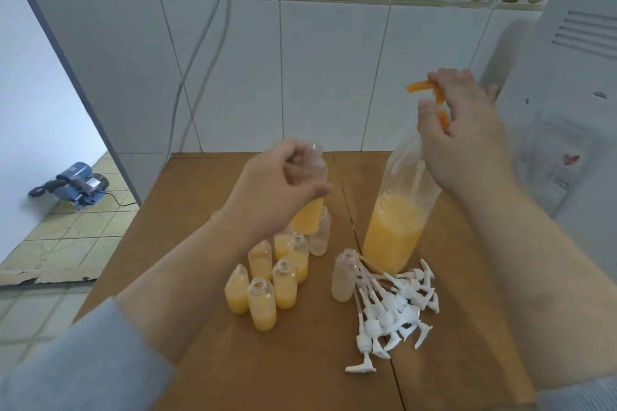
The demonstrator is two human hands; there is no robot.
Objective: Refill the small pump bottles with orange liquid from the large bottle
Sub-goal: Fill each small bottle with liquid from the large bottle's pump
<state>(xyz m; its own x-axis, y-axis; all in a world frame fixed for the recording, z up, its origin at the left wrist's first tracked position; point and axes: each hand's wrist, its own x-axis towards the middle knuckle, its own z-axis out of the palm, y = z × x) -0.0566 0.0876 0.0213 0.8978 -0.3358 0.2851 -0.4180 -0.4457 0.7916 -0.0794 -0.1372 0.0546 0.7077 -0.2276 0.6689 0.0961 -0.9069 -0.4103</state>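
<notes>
Free room and obstacles on the worktop [233, 364]: its near part, in front of the cluster of small bottles [267, 280] and left of the heap of white pump heads [394, 310], lies bare, as does the far strip along the tiled wall [317, 77]. A narrow lane runs between the cluster and a lone small bottle [343, 277], which touches the heap. The large bottle [394, 230] stands just behind the heap, and a white appliance [567, 110] closes the right side.
</notes>
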